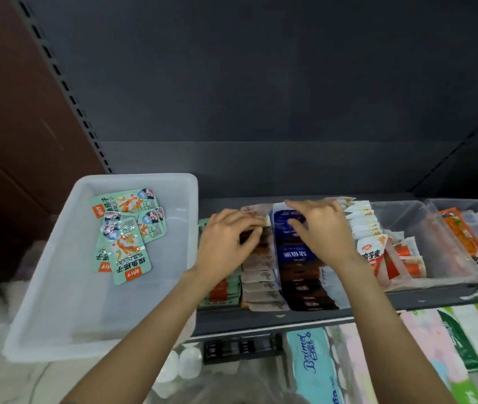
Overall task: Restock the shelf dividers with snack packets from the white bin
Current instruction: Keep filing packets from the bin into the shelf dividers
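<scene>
Both hands work the divider rows — left hand pinching brown packets, right hand spread open.

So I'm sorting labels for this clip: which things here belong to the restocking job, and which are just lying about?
Job: white bin, green snack packets, shelf dividers, left hand, right hand.
Lying about: Baimei tissue pack, pink tissue packs, both on the shelf below.

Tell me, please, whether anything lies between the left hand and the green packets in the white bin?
Nothing visible does. The left hand is over the shelf rows; the green packets lie uncovered in the open white bin beside it.
</scene>
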Demonstrator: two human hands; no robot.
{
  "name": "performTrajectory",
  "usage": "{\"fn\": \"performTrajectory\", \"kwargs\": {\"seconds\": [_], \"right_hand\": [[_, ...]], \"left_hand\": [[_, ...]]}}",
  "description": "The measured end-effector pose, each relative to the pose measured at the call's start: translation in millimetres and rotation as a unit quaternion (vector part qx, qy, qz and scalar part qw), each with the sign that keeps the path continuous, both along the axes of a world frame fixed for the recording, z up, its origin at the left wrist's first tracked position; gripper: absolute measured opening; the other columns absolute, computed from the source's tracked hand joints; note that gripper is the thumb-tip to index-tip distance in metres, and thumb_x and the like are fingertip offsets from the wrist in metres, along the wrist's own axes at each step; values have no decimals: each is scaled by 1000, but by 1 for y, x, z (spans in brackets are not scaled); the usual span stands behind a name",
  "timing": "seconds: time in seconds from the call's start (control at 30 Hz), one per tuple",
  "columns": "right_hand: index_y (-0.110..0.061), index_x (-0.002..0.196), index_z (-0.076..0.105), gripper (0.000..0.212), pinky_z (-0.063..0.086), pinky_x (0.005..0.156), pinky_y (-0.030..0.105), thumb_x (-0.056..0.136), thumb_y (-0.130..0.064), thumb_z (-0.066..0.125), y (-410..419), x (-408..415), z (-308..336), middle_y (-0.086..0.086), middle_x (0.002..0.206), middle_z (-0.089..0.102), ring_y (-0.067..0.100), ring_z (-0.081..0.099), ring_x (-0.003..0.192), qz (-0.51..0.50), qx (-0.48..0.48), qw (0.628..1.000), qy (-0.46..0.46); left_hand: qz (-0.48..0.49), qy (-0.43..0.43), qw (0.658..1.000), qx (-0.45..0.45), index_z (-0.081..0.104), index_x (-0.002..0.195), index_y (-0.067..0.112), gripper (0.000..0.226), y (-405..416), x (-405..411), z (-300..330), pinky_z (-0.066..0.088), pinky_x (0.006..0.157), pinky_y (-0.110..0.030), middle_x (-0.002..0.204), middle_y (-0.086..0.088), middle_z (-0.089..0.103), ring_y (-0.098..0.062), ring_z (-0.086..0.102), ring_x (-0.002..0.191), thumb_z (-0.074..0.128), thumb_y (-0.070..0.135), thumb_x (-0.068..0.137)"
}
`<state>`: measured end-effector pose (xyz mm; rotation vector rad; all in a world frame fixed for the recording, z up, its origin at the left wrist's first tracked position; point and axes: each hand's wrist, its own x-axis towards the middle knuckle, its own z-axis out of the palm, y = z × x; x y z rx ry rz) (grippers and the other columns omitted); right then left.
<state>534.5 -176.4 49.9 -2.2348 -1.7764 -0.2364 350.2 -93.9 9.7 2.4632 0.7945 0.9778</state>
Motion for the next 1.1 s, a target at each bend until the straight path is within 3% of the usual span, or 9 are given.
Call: {"fn": "performTrajectory", "kwargs": {"seconds": [0.07, 0.17, 0.4, 0.5, 0.63, 0.73, 0.9, 1.0, 1.1], "right_hand": [[-17, 116, 66, 31, 48, 89, 36, 86, -14, 67, -2, -23, 16, 3, 106, 71, 20, 68, 85, 31, 92, 990, 97], [-16, 114, 67, 25, 51, 87, 28, 90, -12, 61, 15, -76, 30, -2, 110, 69, 11, 65, 97, 104, 115, 968, 200], [-15, 120, 63, 30, 49, 90, 31, 91, -14, 56, 109, -197, -25, 2, 112, 69, 15, 64, 102, 168, -124, 916, 342], [-9, 124, 54, 36, 47, 87, 32, 92, -25, 57, 147, -235, -71, 10, 114, 66, 28, 60, 107, 115, -280, 907, 291], [-4, 118, 52, 53, 45, 87, 36, 85, -44, 63, 164, -271, -119, 13, 116, 59, 30, 56, 107, 50, -315, 939, 131], [-4, 121, 46, 54, 41, 93, 35, 82, -32, 69, 167, -287, -135, 14, 123, 52, 29, 50, 114, -2, -292, 954, 72], [-5, 119, 46, 45, 46, 85, 36, 81, -16, 69, 169, -281, -134, 15, 119, 57, 31, 55, 110, -58, -246, 940, 229], [-10, 112, 56, 32, 49, 81, 35, 84, -18, 66, 160, -272, -111, 9, 112, 65, 28, 61, 103, -42, -182, 935, 301], [-13, 103, 64, 22, 51, 73, 29, 81, -14, 68, 140, -257, -74, 1, 100, 71, 18, 66, 89, -22, -77, 915, 395]], "left_hand": [[58, -40, 996, -51, 68, 100, 23, 26, 12, -36, 1, 41, 81, -25, 97, 9, 67, -5, 54, 92, 48, 36, 89], [165, -49, 978, -117, 64, 102, 16, 19, 40, -94, -12, 44, 78, -26, 98, 5, 66, -11, 59, 91, 57, 27, 87], [325, 103, 886, -313, 45, 129, 10, 50, 100, -193, -58, 42, 88, -39, 120, -17, 53, -35, 55, 106, 65, 20, 84], [313, 171, 855, -376, 34, 139, 10, 61, 108, -206, -70, 38, 96, -40, 126, -21, 46, -38, 48, 115, 61, 23, 86], [276, 177, 853, -407, 32, 139, 10, 59, 105, -206, -81, 36, 99, -39, 126, -22, 43, -40, 44, 117, 57, 20, 87], [255, 158, 866, -399, 37, 136, 9, 52, 101, -207, -86, 37, 97, -37, 128, -21, 39, -40, 45, 117, 56, 14, 87], [255, 159, 881, -365, 32, 139, 11, 62, 105, -214, -77, 40, 94, -39, 135, -18, 34, -37, 45, 119, 61, 11, 84], [261, 143, 932, -206, 40, 137, 14, 68, 106, -217, -64, 46, 90, -50, 135, -19, 37, -38, 42, 117, 68, 10, 75], [179, 122, 976, -33, 50, 132, 22, 62, 110, -217, -48, 38, 100, -46, 139, -14, 40, -37, 37, 124, 66, 15, 72]]}}
